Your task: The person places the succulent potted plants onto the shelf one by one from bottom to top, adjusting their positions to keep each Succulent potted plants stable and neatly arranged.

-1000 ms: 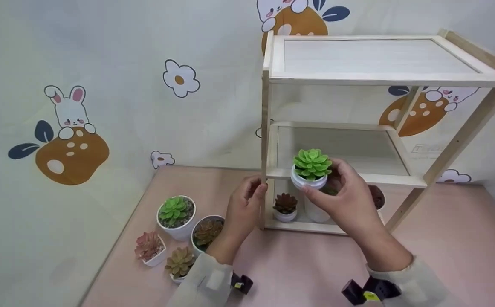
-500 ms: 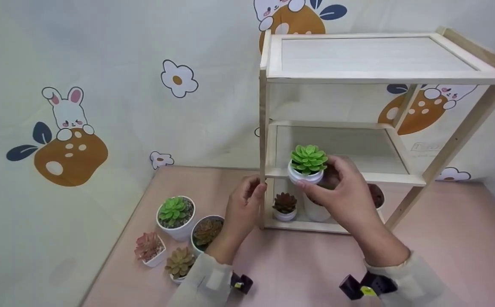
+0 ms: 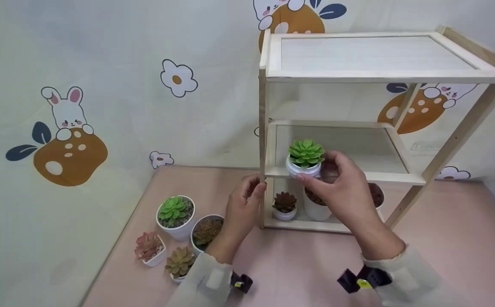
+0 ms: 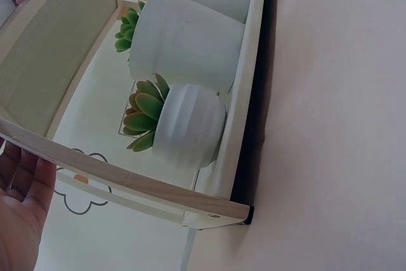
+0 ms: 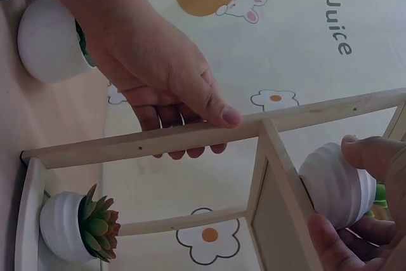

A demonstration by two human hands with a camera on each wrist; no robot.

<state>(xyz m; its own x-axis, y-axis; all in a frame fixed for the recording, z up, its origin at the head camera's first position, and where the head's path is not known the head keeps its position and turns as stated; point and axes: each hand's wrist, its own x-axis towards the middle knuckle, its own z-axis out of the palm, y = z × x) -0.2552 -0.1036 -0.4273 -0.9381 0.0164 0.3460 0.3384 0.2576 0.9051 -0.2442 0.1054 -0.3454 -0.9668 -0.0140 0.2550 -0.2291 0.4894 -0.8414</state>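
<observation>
So the right hand (image 3: 349, 196) has the small green plant (image 3: 306, 160) pinched by its white pot, thumb on the near side and fingers round the far side, I'd guess because that keeps the leaves uncrushed and the pot level. It's at the front edge of the middle board (image 3: 349, 138), toward the left end, and tbh I can't tell if the base is touching the wood. The left hand (image 3: 244, 204) is wrapped round the left post (image 3: 263, 123), thumb one side, fingers curled behind (the right wrist view shows it best), and my read is that it's steadying the rack, since a light wooden frame could easily shift if bumped. Down on the bottom board (image 3: 307, 227) there's a little brown plant (image 3: 285, 204) in the corner by that post, with a bigger pot (image 3: 316, 211) next to it, probably down low because the weight sits better there. The other four, a bigger green plant (image 3: 175, 215), a pink plant (image 3: 149, 248), a dark plant (image 3: 207, 232) and a tan plant (image 3: 180, 261), are bunched on the pink table (image 3: 281, 264) left of the rack, handy for the left arm imo
</observation>
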